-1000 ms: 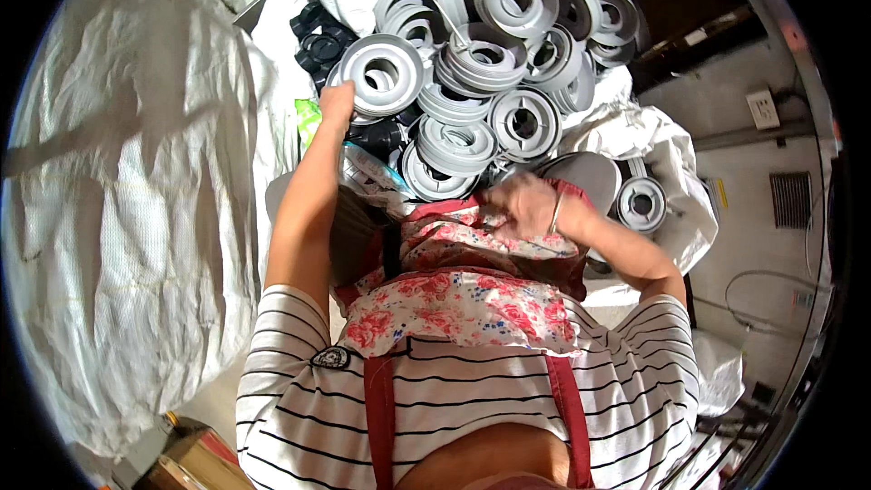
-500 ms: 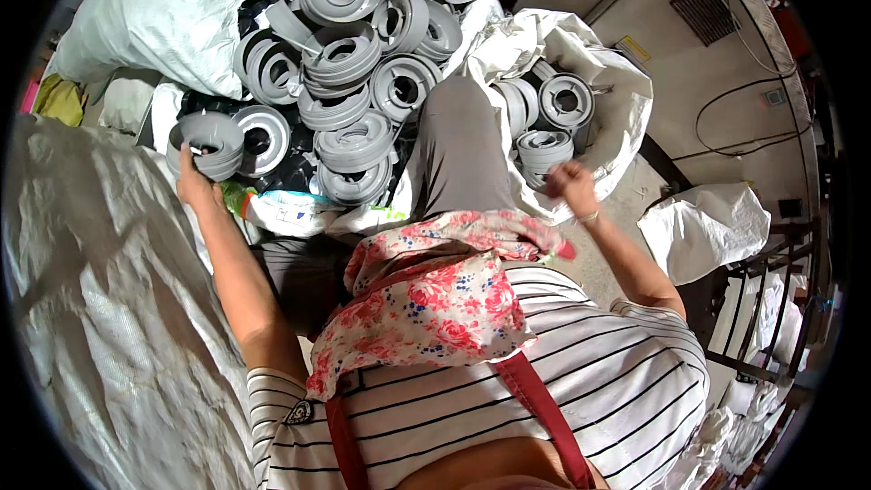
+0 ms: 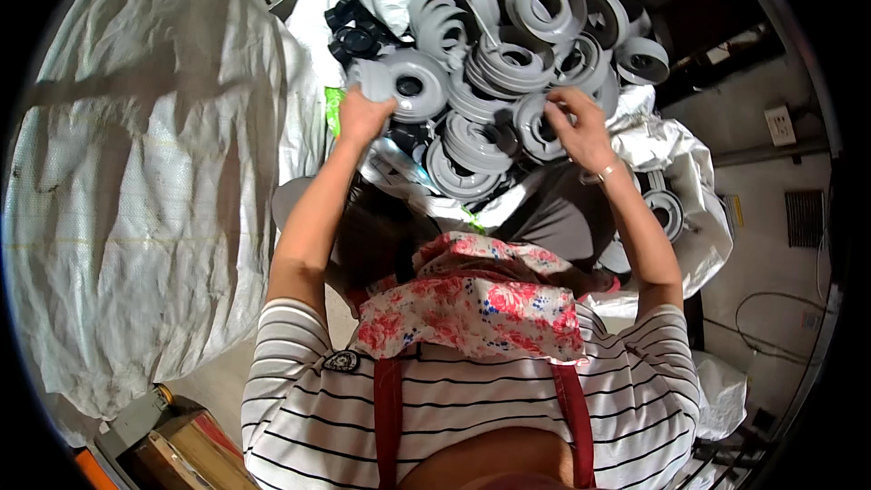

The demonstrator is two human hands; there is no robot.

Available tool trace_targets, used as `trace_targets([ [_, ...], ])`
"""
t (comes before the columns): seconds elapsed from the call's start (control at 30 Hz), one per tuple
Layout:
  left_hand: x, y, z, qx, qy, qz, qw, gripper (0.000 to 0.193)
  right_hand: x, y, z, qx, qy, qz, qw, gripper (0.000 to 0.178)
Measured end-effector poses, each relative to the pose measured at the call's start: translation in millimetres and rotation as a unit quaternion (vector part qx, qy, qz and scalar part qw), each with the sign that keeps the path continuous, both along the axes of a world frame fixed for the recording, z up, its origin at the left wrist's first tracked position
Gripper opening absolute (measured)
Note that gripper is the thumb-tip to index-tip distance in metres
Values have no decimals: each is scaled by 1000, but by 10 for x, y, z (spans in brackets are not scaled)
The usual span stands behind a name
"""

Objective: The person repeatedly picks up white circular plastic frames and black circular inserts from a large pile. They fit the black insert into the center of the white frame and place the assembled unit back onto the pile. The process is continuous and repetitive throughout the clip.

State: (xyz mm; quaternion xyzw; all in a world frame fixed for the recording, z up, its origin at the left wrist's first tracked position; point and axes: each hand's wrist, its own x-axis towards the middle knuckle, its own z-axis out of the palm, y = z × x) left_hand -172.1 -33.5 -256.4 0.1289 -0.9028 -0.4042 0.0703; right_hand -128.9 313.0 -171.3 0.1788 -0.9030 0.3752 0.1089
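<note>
Over heaped grey rings — left hand tight on a blurred ring, right hand over another ring, apparently unclenched

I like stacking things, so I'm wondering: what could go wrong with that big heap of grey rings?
The heap is loose, with rings leaning and overlapping, so moving one might make others slide. The ring in the left hand is right beside another, so it could bump it or slip. The right hand is very close to a front ring and might nudge it.
</note>
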Motion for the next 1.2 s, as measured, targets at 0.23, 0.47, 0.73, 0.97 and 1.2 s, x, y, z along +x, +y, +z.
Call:
trace_targets([
  [0.23,99,-614,50,362,-69,-41,929,35,-1419,-1552,-372,166,-53,158,972,37],
  [0.47,-194,-457,221,377,107,108,914,30,-2584,-2922,-984,296,-110,180,931,61],
  [0.73,-240,-247,-25,354,21,157,922,40,-3001,-3428,-1738,384,-66,156,908,75],
  [0.97,-79,-162,213,264,-78,69,959,43,-2666,-2908,-1449,445,-106,328,827,74],
  [1.2,512,62,200,365,-139,-23,921,40,-1859,-2166,-1090,474,-143,329,804,73],
])
